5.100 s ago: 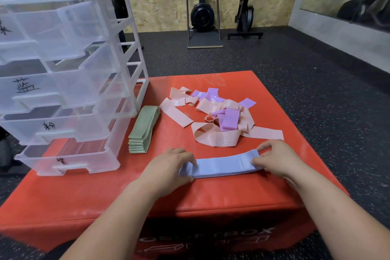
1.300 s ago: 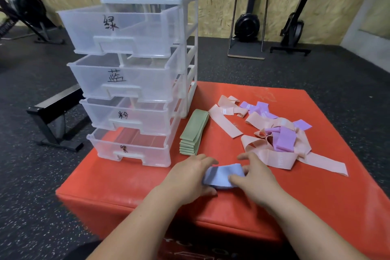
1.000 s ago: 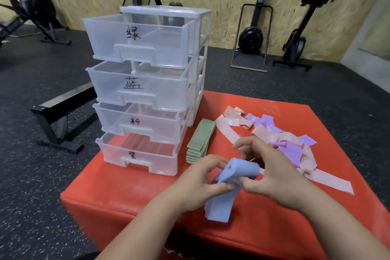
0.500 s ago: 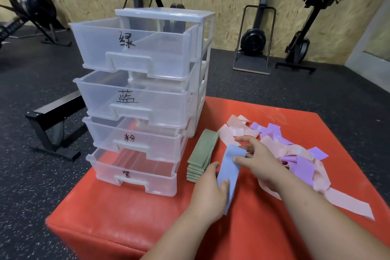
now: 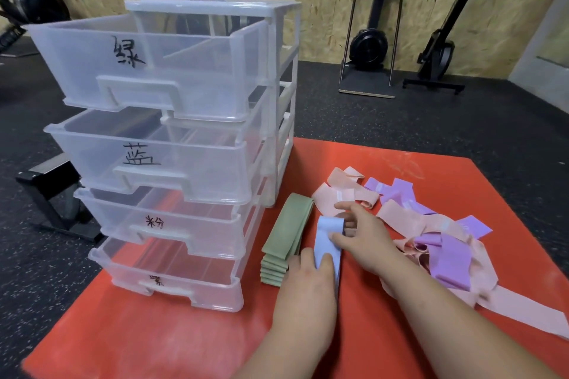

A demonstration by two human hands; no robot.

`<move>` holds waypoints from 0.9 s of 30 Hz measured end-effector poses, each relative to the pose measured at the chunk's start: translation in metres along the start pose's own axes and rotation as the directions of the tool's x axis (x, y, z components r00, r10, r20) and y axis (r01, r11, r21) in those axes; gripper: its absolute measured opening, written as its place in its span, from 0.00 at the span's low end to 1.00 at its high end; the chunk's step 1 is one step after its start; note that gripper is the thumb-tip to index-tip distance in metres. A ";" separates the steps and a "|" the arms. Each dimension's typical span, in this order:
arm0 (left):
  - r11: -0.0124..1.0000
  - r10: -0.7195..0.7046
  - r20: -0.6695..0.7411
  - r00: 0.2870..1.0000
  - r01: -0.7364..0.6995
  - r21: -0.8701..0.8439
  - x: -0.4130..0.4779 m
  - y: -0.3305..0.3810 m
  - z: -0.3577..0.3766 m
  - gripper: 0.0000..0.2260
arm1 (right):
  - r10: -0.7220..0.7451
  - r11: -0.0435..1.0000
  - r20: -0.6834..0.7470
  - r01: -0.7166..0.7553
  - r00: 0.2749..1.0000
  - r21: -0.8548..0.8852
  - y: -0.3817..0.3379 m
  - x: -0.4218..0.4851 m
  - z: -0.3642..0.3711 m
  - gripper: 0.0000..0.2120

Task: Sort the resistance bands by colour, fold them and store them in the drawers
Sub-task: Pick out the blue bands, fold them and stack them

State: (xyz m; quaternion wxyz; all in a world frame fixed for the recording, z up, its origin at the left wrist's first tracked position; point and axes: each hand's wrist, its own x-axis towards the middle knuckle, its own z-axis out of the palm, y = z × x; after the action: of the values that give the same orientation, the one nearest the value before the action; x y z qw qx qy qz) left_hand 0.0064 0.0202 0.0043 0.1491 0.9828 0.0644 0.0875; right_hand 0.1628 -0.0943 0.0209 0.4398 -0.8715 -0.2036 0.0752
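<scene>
A folded stack of light blue bands (image 5: 327,235) lies lengthwise on the red box (image 5: 154,335), just right of the folded green band stack (image 5: 284,238). My left hand (image 5: 304,283) grips the blue stack's near end between thumb and fingers. My right hand (image 5: 360,237) holds its far half, thumb on top. A loose heap of pink bands (image 5: 406,221) and purple bands (image 5: 452,258) lies to the right. The clear four-drawer unit (image 5: 277,49) stands at the left with every drawer pulled out; the second drawer (image 5: 184,172) holds nothing I can see.
A long pink band (image 5: 523,314) trails toward the box's right edge. Black rubber floor surrounds the box. A black bench (image 5: 46,184) stands left of the drawers, and exercise machines (image 5: 369,43) line the wooden back wall.
The long blue stack was folded shorter, lifted, then turned lengthwise and set down beside the green stack. My view has moved closer to the drawers.
</scene>
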 end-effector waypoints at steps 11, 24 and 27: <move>0.995 0.031 -0.157 0.987 -0.015 0.101 0.005 0.005 0.012 0.15 | -0.089 0.728 -0.002 0.064 0.996 -0.682 0.035 -0.021 -0.028 0.16; 0.998 0.060 -0.083 0.995 -0.057 0.032 -0.003 0.011 -0.002 0.20 | -0.059 0.458 -0.029 0.001 0.998 -0.889 0.052 -0.037 -0.037 0.21; 0.998 0.064 -0.062 0.996 -0.063 0.032 -0.005 0.010 -0.007 0.18 | -0.094 0.469 -0.032 0.016 0.995 -0.883 0.051 -0.039 -0.037 0.20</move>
State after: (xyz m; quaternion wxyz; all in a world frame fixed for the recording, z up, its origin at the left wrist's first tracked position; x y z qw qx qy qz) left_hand 0.0017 0.0118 0.0131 0.1292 0.9833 0.0391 0.1220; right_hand 0.1537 -0.1652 0.0007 -0.0615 -0.9687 -0.2242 -0.0874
